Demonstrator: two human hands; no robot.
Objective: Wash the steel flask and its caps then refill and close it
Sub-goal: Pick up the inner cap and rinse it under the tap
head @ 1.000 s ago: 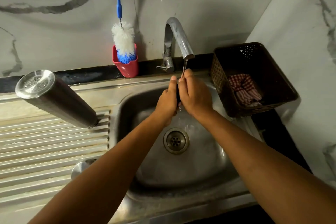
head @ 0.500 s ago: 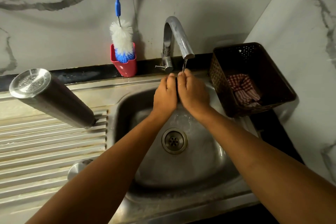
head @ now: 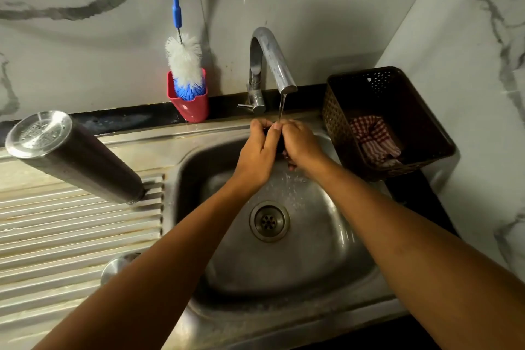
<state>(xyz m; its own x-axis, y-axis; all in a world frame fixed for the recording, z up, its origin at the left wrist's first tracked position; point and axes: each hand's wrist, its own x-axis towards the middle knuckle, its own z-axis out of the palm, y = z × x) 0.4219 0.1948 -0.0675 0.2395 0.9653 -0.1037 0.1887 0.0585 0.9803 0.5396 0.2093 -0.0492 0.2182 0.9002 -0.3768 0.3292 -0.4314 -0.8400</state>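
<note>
My left hand [head: 257, 150] and my right hand [head: 301, 143] are pressed together over the sink [head: 326, 250], under a thin stream of water from the steel tap [head: 270, 60]. Between them they grip a small dark cap [head: 279, 146], mostly hidden by the fingers. The steel flask [head: 76, 156] stands upside down on the ribbed drainboard [head: 71, 236] at the left, its flat base facing me. A round steel cap [head: 116, 264] lies on the drainboard near the sink's front left corner, partly behind my left forearm.
A bottle brush [head: 184, 65] with a blue handle stands in a red holder [head: 190, 106] against the back wall. A dark basket [head: 392, 125] holding a red checked cloth [head: 372, 140] sits right of the sink. Marble walls close the back and right.
Both hands have risen slightly toward the spout and shifted around the small cap. The flask and steel cap have not moved.
</note>
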